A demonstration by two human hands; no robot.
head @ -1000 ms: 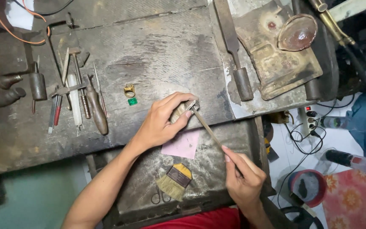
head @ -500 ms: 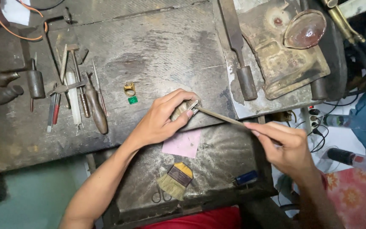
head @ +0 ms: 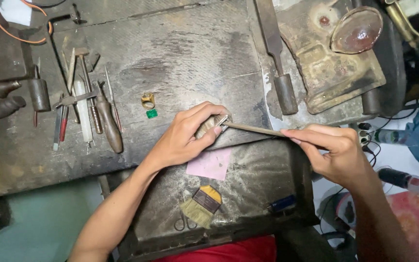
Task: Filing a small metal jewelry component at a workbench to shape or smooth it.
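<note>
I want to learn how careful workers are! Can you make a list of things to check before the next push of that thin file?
1. Left hand pinches the small metal piece against the bench edge: ok.
2. Thin file has its tip touching the piece: ok.
3. Right hand grips the file's far end: ok.
4. Left fingertips sit right beside the file tip, so they could get scraped: not ok.
5. Gold ring and green stone lie apart from the filing spot: ok.
6. How much of the piece is already filed: cannot tell, the fingers hide it.
</note>
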